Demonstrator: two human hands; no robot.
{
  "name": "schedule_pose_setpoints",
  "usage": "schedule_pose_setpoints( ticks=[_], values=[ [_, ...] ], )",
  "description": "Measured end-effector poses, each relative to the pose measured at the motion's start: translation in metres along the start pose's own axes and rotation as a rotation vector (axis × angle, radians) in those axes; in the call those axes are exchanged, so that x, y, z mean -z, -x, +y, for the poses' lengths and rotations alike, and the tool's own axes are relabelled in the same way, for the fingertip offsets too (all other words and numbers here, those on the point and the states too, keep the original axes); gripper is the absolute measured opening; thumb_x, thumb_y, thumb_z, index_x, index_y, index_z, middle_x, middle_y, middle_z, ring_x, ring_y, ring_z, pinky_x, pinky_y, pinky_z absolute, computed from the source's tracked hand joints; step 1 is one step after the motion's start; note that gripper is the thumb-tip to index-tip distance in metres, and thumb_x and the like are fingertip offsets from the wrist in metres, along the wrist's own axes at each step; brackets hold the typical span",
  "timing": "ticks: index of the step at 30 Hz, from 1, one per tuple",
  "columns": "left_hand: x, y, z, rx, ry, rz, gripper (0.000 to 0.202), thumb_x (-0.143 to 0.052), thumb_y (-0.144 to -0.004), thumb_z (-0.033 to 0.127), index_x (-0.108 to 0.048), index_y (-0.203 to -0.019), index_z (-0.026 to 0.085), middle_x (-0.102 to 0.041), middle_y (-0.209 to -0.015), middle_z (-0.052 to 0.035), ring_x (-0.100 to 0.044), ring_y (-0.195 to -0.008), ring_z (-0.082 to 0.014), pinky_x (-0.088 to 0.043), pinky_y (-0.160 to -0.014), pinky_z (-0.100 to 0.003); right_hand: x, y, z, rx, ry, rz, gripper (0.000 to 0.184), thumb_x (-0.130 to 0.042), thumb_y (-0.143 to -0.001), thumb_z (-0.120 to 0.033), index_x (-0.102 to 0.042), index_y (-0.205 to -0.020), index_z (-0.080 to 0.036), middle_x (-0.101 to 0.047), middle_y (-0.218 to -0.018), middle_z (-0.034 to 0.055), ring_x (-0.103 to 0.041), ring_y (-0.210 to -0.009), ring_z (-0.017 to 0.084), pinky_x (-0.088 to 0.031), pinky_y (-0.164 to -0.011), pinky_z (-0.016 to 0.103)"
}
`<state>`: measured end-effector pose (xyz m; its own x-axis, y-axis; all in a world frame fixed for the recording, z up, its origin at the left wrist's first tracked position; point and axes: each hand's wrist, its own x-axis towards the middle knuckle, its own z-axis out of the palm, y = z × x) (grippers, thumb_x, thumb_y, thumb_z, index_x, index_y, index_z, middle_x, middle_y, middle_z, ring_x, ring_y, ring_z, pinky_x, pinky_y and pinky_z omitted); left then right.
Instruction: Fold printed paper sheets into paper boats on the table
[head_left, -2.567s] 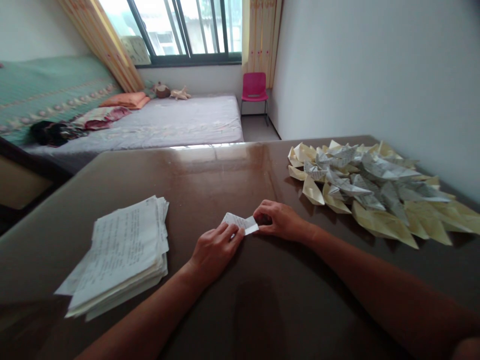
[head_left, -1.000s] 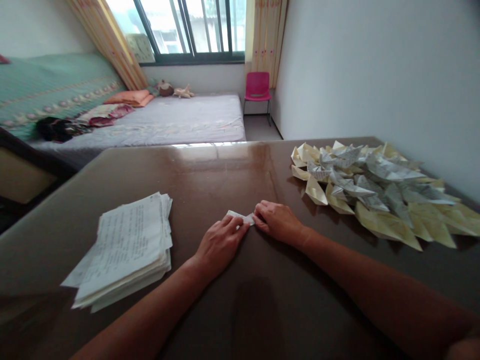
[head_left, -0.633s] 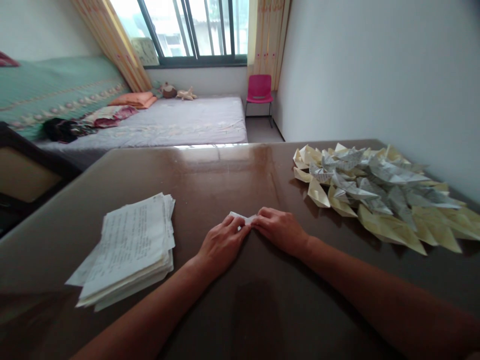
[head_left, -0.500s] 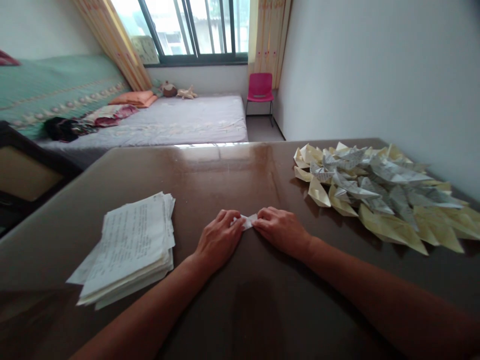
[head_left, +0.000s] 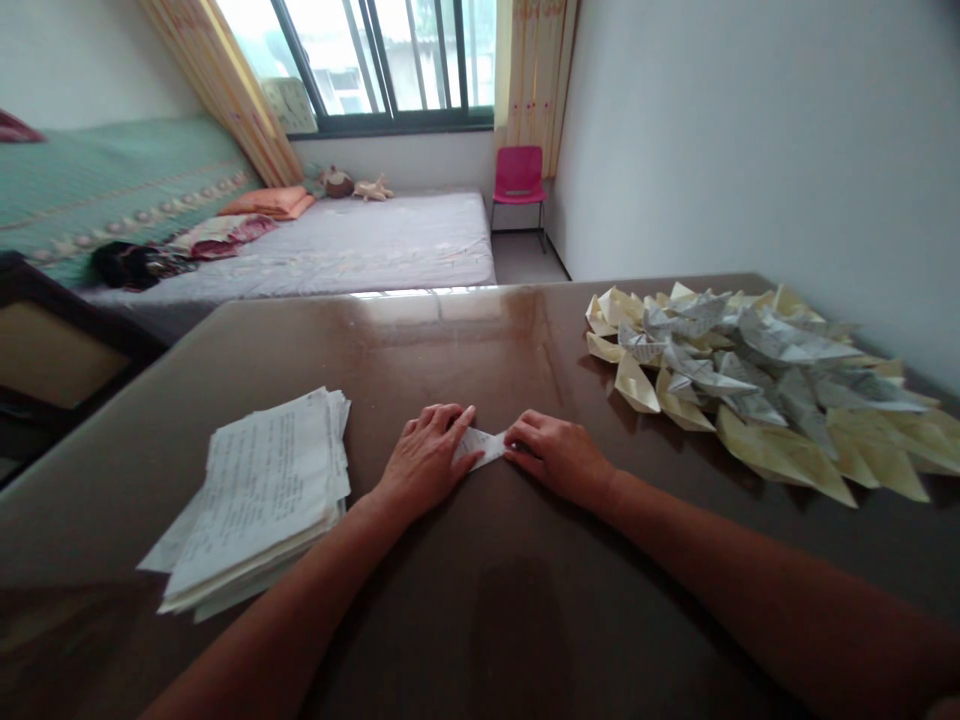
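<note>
Sheet stack point(head_left: 262, 490): written pages at the near left of the brown table point(head_left: 450, 340), well clear of the hands.
Left hand point(head_left: 427, 455): laid flat, fingers stretched out over the folded paper's left end.
Right hand point(head_left: 559, 455): fingers curled narrow, tips pinning the paper's right end.
Folded paper point(head_left: 484, 445): small white piece lying on the table between both hands.
Change: half a second ago the left fingers were bunched over it; now they lie extended and more paper shows.
Boat pile point(head_left: 750, 370): folded papers heaped far right.
Beyond: bed point(head_left: 360, 240), pink chair point(head_left: 516, 175).
</note>
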<state>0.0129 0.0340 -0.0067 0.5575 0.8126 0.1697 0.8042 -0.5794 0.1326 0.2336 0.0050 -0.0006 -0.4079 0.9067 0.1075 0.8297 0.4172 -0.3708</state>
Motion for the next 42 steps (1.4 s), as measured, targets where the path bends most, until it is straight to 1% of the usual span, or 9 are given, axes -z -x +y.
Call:
schedule_pose_setpoints(
  ticks=[7,12,21,25,31,34,37,40,42],
  values=[
    [0.006,-0.005,-0.004,0.038,0.132,-0.062,0.043,-0.066,-0.076,0.054,-0.062,-0.106,0.023,-0.059,-0.099,-0.0054,-0.050,-0.100,-0.0245,-0.044,-0.086,-0.037,-0.001,0.000,0.001,0.009,-0.019,0.003,0.019,-0.051,-0.092,-0.039,-0.062,-0.098,-0.023,-0.061,-0.099,0.0014,-0.059,-0.085,0.014,-0.037,-0.067,0.024],
    [0.005,-0.005,0.002,0.078,0.280,-0.046,0.027,-0.071,-0.071,0.043,-0.062,-0.085,0.021,-0.058,-0.090,-0.0023,-0.052,-0.090,-0.0210,-0.044,-0.076,-0.032,-0.002,0.001,0.002,-0.006,-0.055,0.004,0.022,-0.052,-0.092,-0.040,-0.062,-0.102,-0.024,-0.062,-0.100,0.0015,-0.060,-0.085,0.014,-0.038,-0.067,0.025],
    [0.004,0.000,0.010,0.192,0.634,-0.009,0.016,-0.060,-0.079,0.034,-0.059,-0.080,0.018,-0.053,-0.064,0.0063,-0.045,-0.057,-0.0088,-0.034,-0.054,-0.020,-0.003,0.002,0.006,-0.011,-0.171,0.045,0.021,-0.055,-0.090,-0.039,-0.065,-0.103,-0.025,-0.063,-0.103,0.0016,-0.061,-0.084,0.013,-0.042,-0.071,0.024],
    [0.003,0.002,0.013,0.204,0.674,0.033,0.018,-0.060,-0.079,0.036,-0.059,-0.080,0.018,-0.051,-0.062,0.0066,-0.043,-0.055,-0.0080,-0.033,-0.053,-0.019,-0.007,0.001,0.009,0.020,-0.245,0.057,0.021,-0.054,-0.091,-0.038,-0.069,-0.100,-0.026,-0.067,-0.101,0.0009,-0.062,-0.088,0.013,-0.042,-0.076,0.024],
    [-0.003,0.004,0.014,0.191,0.626,0.066,0.017,-0.061,-0.082,0.035,-0.058,-0.084,0.019,-0.055,-0.065,0.0061,-0.047,-0.057,-0.0086,-0.038,-0.054,-0.020,-0.004,0.000,0.010,0.000,-0.352,0.002,0.019,-0.055,-0.089,-0.033,-0.071,-0.087,-0.023,-0.070,-0.084,0.0001,-0.063,-0.076,0.012,-0.040,-0.067,0.022],
    [-0.002,0.003,0.012,0.138,0.495,0.268,0.015,-0.063,-0.082,0.029,-0.058,-0.093,0.020,-0.063,-0.090,-0.0008,-0.057,-0.081,-0.0148,-0.048,-0.071,-0.027,0.001,-0.001,0.009,-0.072,-0.362,-0.018,0.023,-0.051,-0.091,-0.031,-0.068,-0.079,-0.021,-0.070,-0.071,-0.0006,-0.061,-0.065,0.012,-0.038,-0.062,0.021],
    [0.002,0.004,0.013,0.037,0.325,0.434,0.016,-0.061,-0.084,0.027,-0.059,-0.100,0.022,-0.062,-0.104,-0.0053,-0.054,-0.101,-0.0202,-0.047,-0.087,-0.036,0.006,-0.002,0.007,-0.134,-0.355,-0.035,0.024,-0.049,-0.091,-0.029,-0.065,-0.076,-0.020,-0.069,-0.065,-0.0017,-0.060,-0.059,0.011,-0.037,-0.059,0.021],
    [0.003,0.009,0.021,-0.100,0.276,0.341,0.010,-0.056,-0.089,0.026,-0.060,-0.096,0.022,-0.063,-0.095,-0.0038,-0.055,-0.092,-0.0186,-0.050,-0.082,-0.033,0.006,-0.003,0.005,-0.168,-0.278,-0.033,0.025,-0.050,-0.090,-0.032,-0.063,-0.072,-0.020,-0.066,-0.061,-0.0012,-0.058,-0.056,0.011,-0.034,-0.057,0.021],
    [0.001,0.012,0.028,-0.167,0.265,0.245,0.016,-0.054,-0.090,0.026,-0.059,-0.105,0.022,-0.063,-0.101,-0.0044,-0.055,-0.095,-0.0191,-0.051,-0.083,-0.033,0.005,-0.004,0.004,-0.186,-0.208,-0.010,0.029,-0.051,-0.089,-0.037,-0.062,-0.068,-0.020,-0.064,-0.058,-0.0004,-0.055,-0.054,0.012,-0.031,-0.054,0.022]
  ],
)
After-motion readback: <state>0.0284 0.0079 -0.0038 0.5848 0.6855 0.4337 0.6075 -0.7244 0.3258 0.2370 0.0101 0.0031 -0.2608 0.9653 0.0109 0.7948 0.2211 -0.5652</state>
